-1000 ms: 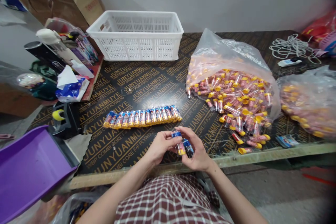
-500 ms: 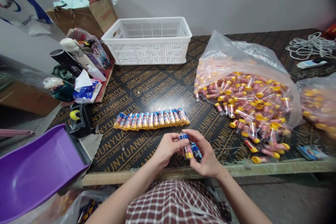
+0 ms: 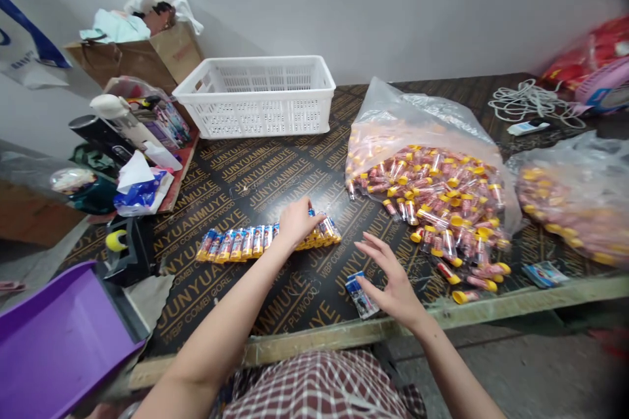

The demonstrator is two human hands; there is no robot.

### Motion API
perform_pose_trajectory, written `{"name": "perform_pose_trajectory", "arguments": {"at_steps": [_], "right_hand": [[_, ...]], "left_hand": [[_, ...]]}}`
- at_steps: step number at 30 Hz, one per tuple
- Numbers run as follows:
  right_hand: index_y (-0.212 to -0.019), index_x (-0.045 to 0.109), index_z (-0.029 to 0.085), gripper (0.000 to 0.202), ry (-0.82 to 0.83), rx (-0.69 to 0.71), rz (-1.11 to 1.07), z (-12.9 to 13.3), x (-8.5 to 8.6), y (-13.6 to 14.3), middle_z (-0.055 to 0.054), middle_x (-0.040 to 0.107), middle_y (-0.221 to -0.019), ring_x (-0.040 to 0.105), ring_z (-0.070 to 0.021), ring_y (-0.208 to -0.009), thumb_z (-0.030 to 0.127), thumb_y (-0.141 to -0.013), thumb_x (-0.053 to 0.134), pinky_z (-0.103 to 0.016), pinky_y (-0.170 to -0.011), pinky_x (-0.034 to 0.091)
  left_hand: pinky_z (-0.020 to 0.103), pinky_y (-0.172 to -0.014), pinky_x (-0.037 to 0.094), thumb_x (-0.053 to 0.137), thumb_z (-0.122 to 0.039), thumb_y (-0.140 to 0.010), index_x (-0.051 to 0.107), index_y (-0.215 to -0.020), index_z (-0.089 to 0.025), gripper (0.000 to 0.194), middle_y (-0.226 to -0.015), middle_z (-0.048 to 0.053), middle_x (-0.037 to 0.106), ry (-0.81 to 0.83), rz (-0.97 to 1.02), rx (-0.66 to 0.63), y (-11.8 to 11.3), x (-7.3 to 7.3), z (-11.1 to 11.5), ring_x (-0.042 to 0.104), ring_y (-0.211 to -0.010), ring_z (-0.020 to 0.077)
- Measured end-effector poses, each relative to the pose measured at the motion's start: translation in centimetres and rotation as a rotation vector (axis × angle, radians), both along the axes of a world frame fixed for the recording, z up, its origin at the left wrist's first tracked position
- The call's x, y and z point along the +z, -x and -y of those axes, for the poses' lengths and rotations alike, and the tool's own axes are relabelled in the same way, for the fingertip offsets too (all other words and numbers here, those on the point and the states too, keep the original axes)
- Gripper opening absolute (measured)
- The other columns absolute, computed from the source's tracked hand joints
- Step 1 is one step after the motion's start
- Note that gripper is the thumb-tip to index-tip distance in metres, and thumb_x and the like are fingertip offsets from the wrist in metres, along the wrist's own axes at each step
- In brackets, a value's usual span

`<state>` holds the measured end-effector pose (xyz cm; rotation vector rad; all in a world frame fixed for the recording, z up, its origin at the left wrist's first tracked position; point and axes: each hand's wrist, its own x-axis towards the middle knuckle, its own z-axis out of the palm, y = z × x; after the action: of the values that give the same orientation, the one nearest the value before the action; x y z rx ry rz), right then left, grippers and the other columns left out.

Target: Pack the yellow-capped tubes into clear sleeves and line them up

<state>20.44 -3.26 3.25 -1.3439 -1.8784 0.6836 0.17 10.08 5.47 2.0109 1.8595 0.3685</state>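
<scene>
While the left hand [image 3: 295, 221] covers the right part of the tube row [image 3: 249, 243], its grip indiscernible, the right hand [image 3: 396, 291], fingers apart, overlaps cards [image 3: 362, 300] between row and table edge [image 3: 324, 339]; behind the row, bare tabletop [image 3: 221, 200] reaches the crate [image 3: 260, 112].

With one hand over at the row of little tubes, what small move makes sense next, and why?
Probably bringing the right hand's fingers down to the blue cards: that hand is open, with its thumb right by them, while the left hand is at the right part of the tube row.
</scene>
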Motion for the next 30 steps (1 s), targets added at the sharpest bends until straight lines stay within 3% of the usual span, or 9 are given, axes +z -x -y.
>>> {"name": "perform_pose_trajectory", "arguments": {"at_steps": [7, 11, 13, 16, 19, 21, 27, 30], "right_hand": [[-0.122, 0.054, 0.024, 0.041, -0.058, -0.176, 0.168, -0.4, -2.3, -2.9, -0.011, 0.045, -0.134, 0.049, -0.0245, -0.12, 0.029, -0.082, 0.057, -0.044, -0.099, 0.042], [-0.119, 0.056, 0.017, 0.037, -0.088, -0.375, 0.709, -2.6, -3.4, -6.9, -0.013, 0.05, -0.125, 0.048, -0.0253, -0.114, 0.024, -0.083, 0.051, -0.042, -0.093, 0.042], [-0.116, 0.058, 0.015, 0.037, -0.062, -0.425, 0.856, -3.8, -3.6, -8.9, -0.016, 0.053, -0.119, 0.047, -0.0292, -0.11, 0.016, -0.08, 0.049, -0.045, -0.09, 0.039], [-0.102, 0.064, 0.014, 0.033, -0.038, -0.417, 0.951, -5.3, -3.6, -10.7, -0.017, 0.056, -0.11, 0.045, -0.0321, -0.105, 0.007, -0.075, 0.046, -0.048, -0.085, 0.034], [-0.088, 0.066, 0.015, 0.028, -0.037, -0.367, 1.03, -6.2, -3.7, -11.1, -0.017, 0.057, -0.102, 0.043, -0.031, -0.102, 0.004, -0.074, 0.044, -0.047, -0.084, 0.031], [-0.084, 0.066, 0.015, 0.025, -0.047, -0.336, 1.062, -6.5, -3.7, -11.1, -0.016, 0.058, -0.099, 0.043, -0.0308, -0.102, 0.005, -0.075, 0.044, -0.047, -0.084, 0.029], [-0.089, 0.066, 0.016, 0.021, -0.111, -0.277, 1.057, -6.7, -3.8, -11.9, -0.014, 0.061, -0.098, 0.047, -0.0297, -0.101, 0.014, -0.079, 0.048, -0.044, -0.082, 0.03], [-0.094, 0.065, 0.016, 0.021, -0.211, -0.293, 0.882, -6.3, -4.0, -11.6, -0.012, 0.063, -0.097, 0.052, -0.0277, -0.095, 0.026, -0.082, 0.05, -0.041, -0.08, 0.037]], "left_hand": [[0.033, -0.068, 0.042, 0.051, -0.063, -0.076, 0.061, -0.104, -0.017, 0.054, -0.09, 0.017, 0.069, -0.009, -0.151, -0.006, 0.7, 0.5, 0.3, 0.063, -0.086, 0.0326], [0.03, -0.066, 0.039, 0.047, -0.06, -0.081, 0.064, -0.1, -0.018, 0.049, -0.076, 0.011, 0.068, -0.118, -0.03, 0.015, 0.2, 1.1, 2.7, 0.063, -0.075, 0.0252], [0.028, -0.064, 0.037, 0.049, -0.053, -0.083, 0.067, -0.085, -0.019, 0.038, -0.069, 0.007, 0.067, -0.093, 0.126, -0.085, -0.8, 0.3, 5.0, 0.06, -0.067, 0.0201], [0.027, -0.061, 0.035, 0.058, -0.046, -0.079, 0.067, -0.071, -0.019, 0.029, -0.069, 0.006, 0.067, 0.098, 0.268, -0.312, -2.6, -2.5, 8.4, 0.059, -0.065, 0.0185], [0.027, -0.062, 0.035, 0.068, -0.041, -0.071, 0.067, -0.072, -0.019, 0.022, -0.076, 0.007, 0.068, 0.207, 0.247, -0.324, -4.1, -5.4, 10.5, 0.06, -0.071, 0.0206], [0.027, -0.063, 0.036, 0.071, -0.035, -0.069, 0.067, -0.072, -0.019, 0.016, -0.077, 0.006, 0.068, 0.25, 0.246, -0.294, -4.6, -6.6, 11.1, 0.06, -0.074, 0.0209], [0.03, -0.067, 0.039, 0.068, -0.027, -0.071, 0.068, -0.069, -0.02, 0.007, -0.074, 0.006, 0.069, 0.301, 0.313, -0.238, -4.9, -7.1, 11.1, 0.061, -0.073, 0.0219], [0.031, -0.068, 0.039, 0.068, -0.026, -0.071, 0.069, -0.07, -0.02, 0.006, -0.073, 0.007, 0.069, 0.299, 0.335, -0.212, -4.9, -7.3, 11.2, 0.061, -0.073, 0.0226]]}}
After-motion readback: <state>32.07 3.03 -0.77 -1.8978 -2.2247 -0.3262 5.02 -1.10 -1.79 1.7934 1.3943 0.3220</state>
